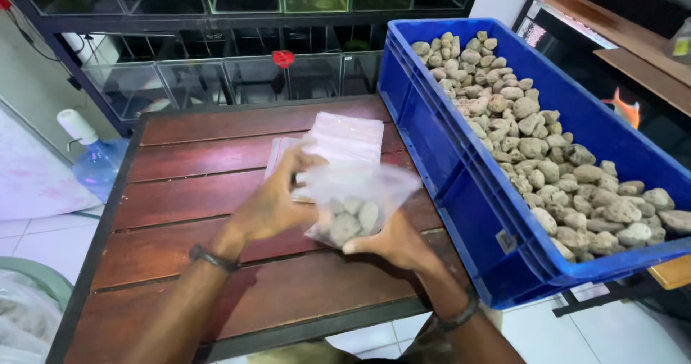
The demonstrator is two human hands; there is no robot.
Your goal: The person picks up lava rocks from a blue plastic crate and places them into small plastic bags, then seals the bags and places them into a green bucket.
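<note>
Clear bag [358,202] w/ stones betw both hands' fingers [299,164].

Clear glossy plastic bag [358,191] w/ rough porous stones [352,221]; smooth blue plastic crate [461,191]; dark slatted wood table [187,191].

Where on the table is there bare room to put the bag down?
Bare planks of the wooden table run left of the left hand and along its near edge. The middle is crowded: stack of empty bags, blue crate on the right.

A dark wooden table [216,184] is standing on white floor tiles [29,238]; glass tanks [194,83], perhaps aquariums, are lining the back.
</note>
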